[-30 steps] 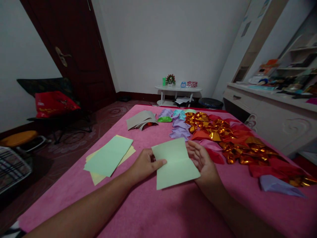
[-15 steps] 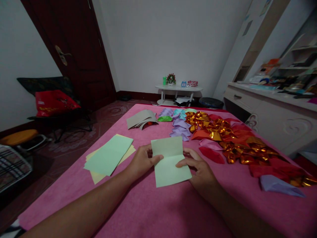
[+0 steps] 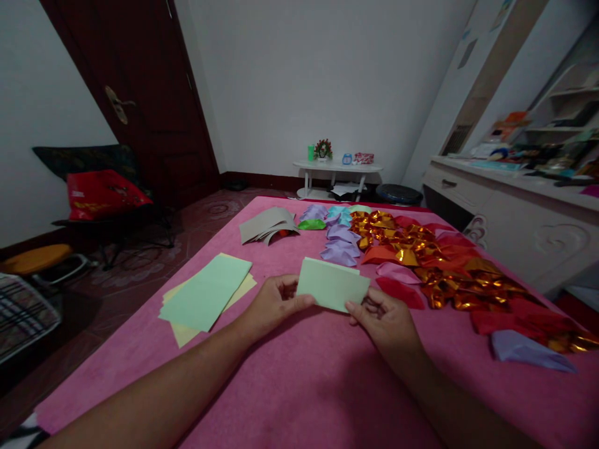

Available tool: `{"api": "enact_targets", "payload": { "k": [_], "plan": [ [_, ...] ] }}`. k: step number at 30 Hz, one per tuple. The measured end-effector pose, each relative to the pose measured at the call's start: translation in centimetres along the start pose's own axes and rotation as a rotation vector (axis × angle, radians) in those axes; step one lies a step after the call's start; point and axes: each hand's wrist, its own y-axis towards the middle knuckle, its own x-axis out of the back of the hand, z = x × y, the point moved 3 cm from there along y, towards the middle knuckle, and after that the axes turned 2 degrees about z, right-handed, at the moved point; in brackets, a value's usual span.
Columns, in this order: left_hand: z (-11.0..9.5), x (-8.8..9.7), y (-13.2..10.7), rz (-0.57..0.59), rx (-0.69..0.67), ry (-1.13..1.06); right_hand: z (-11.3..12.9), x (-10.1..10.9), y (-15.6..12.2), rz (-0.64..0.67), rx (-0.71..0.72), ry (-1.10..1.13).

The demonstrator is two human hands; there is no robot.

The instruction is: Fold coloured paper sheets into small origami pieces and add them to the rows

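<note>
Beyond folded paper (image 3: pixel 333 285), blurred bag lettering (image 3: pixel 88 205)

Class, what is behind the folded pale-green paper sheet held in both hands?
Behind the folded pale-green paper sheet, its rear layer's edge peeks above the top; beyond lie lavender folded-paper shapes on pink cloth. The sheet hides its back face and the cloth directly behind.

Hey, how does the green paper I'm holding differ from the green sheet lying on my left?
The held paper is doubled over, its back layer's edge peeking out; the green sheet looks flat. The held paper sits between your left hand and right hand, while the green sheet lies over yellow paper. Both are light green.
</note>
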Motion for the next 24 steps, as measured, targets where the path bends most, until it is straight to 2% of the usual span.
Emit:
{"api": "enact_targets", "payload": {
  "k": [3, 6, 9, 11, 13, 15, 20, 24],
  "plan": [
    [0.5, -0.1, 0.1, -0.065, 0.070, 0.044, 0.1, -0.7, -0.2, 0.038, -0.028, 0.137],
    [0.6, -0.5, 0.0, -0.043, 0.062, 0.026, 0.1, -1.2, -0.3, 0.043, -0.055, 0.259],
    [0.2, -1.4, -0.2, -0.032, 0.064, -0.055, 0.0, -1.2, -0.2, 0.006, -0.024, 0.276],
    [-0.1, -2.0, -0.3, -0.111, 0.052, -0.094, -0.2, -1.4, -0.2, 0.016, -0.023, 0.246],
    [-0.5, -2.7, -0.4, -0.198, 0.026, -0.131, -0.3, -1.9, -0.2, 0.092, -0.053, 0.218],
    [-0.8, -3.5, -0.5, -0.230, 0.003, -0.167, -0.1, -2.5, -0.4, 0.156, -0.070, 0.214],
    [-1.5, -5.2, -0.8, -0.144, -0.020, -0.215, 1.0, -3.2, -1.2, 0.185, -0.073, 0.222],
    [-1.3, -5.3, -0.9, -0.062, 0.037, -0.187, 0.6, -2.9, -1.6, 0.220, -0.133, 0.195]
  ]
}}
